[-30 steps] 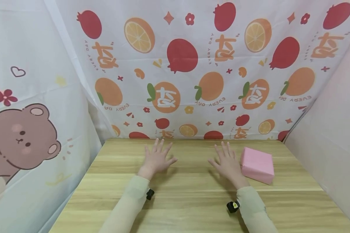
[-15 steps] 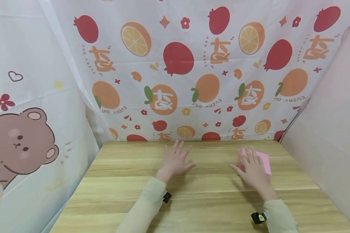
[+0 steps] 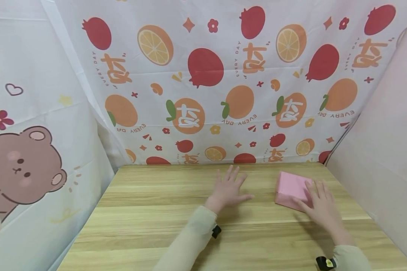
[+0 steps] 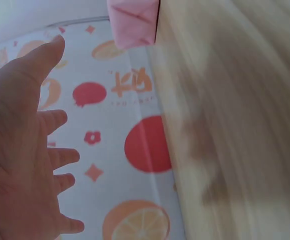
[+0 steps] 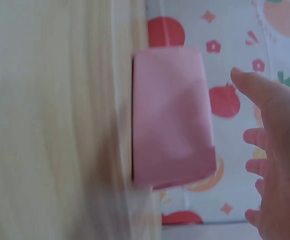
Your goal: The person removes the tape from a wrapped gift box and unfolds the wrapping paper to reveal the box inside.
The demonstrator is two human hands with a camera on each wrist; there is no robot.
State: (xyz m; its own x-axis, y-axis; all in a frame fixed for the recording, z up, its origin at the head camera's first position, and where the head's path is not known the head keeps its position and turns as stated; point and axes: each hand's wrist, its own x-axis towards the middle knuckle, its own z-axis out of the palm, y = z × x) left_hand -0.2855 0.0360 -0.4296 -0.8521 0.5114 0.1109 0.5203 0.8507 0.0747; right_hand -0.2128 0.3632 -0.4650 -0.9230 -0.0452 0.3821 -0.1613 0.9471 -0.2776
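Hovering at the near right side of the pink box [image 3: 293,187], the right hand [image 3: 320,207] has its palm turned down and its fingers spread. Thumb reaches inward, across the box's near side as the head view shows it; fingertips overlap the right edge. Right wrist view gives a visible gap between thumb and box, so the two look apart. Forearm enters from the lower right and slants up and to the left, pale sleeve [image 3: 351,258] at the frame's bottom, black wrist camera [image 3: 322,263] on its inner side.

Left hand [image 3: 228,190] near mid-table, well left of the box, fingers fanned toward the far edge, thumb stretched out to the right. Palm faces down, raised over the wooden table [image 3: 139,214], with shadow beneath. Forearm runs diagonally from bottom centre, up and to the right; second black camera [image 3: 216,231] at the cuff.

Box lies flat on the right part of the table, turned slightly, short of the far edge. Behind: white cloth [image 3: 139,81] printed with oranges and red fruit. At left, another cloth [image 3: 37,98] bearing a brown bear.
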